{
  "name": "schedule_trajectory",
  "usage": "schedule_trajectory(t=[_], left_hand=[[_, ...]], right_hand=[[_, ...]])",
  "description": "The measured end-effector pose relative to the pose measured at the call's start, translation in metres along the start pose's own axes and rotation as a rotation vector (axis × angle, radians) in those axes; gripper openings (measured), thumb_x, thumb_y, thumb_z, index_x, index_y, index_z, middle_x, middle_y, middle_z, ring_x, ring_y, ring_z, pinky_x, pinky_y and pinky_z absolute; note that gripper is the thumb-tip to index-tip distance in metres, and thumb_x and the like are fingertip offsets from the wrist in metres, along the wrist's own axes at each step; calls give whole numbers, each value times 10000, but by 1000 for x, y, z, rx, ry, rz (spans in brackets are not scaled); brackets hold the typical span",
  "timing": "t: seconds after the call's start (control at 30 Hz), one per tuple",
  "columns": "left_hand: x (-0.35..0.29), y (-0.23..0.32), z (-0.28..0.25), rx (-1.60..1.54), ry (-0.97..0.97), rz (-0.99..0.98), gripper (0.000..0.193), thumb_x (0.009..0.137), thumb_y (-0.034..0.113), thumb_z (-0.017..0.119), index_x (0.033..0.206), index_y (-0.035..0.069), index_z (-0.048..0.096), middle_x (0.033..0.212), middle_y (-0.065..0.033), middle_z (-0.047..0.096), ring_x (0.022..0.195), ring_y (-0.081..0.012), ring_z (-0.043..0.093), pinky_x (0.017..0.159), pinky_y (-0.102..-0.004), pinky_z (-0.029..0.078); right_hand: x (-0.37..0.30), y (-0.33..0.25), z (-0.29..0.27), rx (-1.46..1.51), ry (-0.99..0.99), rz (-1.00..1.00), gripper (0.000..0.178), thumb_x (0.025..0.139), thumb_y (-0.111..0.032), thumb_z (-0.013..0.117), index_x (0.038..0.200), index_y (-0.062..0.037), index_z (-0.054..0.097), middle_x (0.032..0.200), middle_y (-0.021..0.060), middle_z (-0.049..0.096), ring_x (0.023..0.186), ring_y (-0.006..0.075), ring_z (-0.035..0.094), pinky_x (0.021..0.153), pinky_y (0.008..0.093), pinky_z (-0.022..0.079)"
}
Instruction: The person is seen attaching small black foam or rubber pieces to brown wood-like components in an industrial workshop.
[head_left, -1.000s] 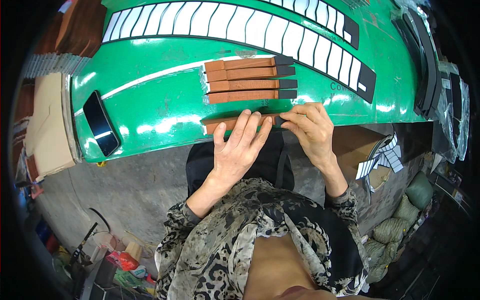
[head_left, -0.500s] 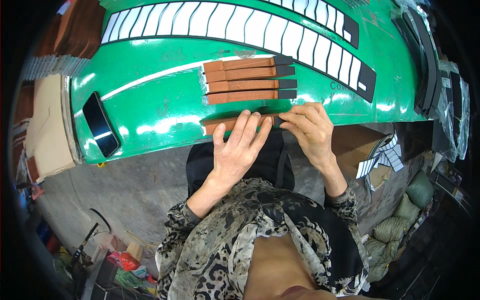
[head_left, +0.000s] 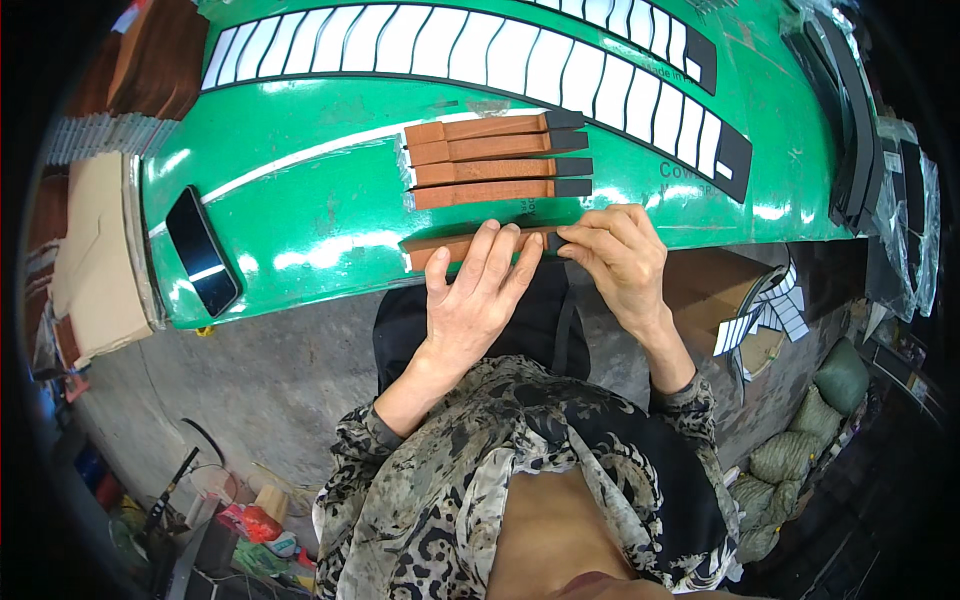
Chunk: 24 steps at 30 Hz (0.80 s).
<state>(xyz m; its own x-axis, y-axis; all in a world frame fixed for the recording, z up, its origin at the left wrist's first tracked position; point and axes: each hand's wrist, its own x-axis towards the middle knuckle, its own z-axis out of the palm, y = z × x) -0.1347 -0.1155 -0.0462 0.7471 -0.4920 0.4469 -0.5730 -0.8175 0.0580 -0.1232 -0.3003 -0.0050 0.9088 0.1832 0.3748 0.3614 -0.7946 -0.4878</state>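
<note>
spread left fingers touch a brown strip, right fingers pinch its black tip, dark lettering marking the table

the top is mottled grey-beige and black, printed with leopard-like rings and dark blotches, with a broad black area on the right of the chest. white trim shows at the open neckline. patterned sleeves stop short of the left hand and right hand, both bare.
</note>
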Motion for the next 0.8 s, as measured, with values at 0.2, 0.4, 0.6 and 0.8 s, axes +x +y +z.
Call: schedule_trajectory(t=[0.2, 0.4, 0.6, 0.8], left_hand=[[0, -1, 0, -2, -11, 9, 356, 789, 174, 584, 1135, 247, 620, 1130, 20, 562, 1114, -138, 531, 1044, -458, 154], [-1, -1, 1, -10, -11, 0, 353, 788, 175, 582, 1133, 243, 621, 1140, 14, 560, 1116, -141, 531, 1035, -457, 162], [0, -1, 0, -11, -9, 4, 340, 798, 180, 578, 1130, 241, 622, 1142, 13, 560, 1118, -142, 530, 1029, -457, 170], [0, -1, 0, -6, -10, 4, 341, 796, 184, 580, 1129, 245, 624, 1147, 18, 558, 1121, -141, 525, 1024, -456, 178]], right_hand=[[3, -3, -8, -49, 9, -24, 284, 578, -92, 776, 848, -95, 688, 810, 2, 615, 744, 199, 555, 604, 305, 487], [2, -3, -9, -33, 14, -26, 288, 574, -84, 777, 847, -91, 687, 819, 2, 618, 744, 198, 557, 601, 303, 485], [2, -3, -4, -13, 4, -11, 289, 570, -85, 778, 845, -89, 687, 815, 3, 613, 741, 196, 551, 601, 304, 483], [3, -3, -2, -5, 7, -23, 298, 560, -79, 777, 844, -91, 687, 804, 6, 609, 737, 197, 549, 599, 304, 484]])
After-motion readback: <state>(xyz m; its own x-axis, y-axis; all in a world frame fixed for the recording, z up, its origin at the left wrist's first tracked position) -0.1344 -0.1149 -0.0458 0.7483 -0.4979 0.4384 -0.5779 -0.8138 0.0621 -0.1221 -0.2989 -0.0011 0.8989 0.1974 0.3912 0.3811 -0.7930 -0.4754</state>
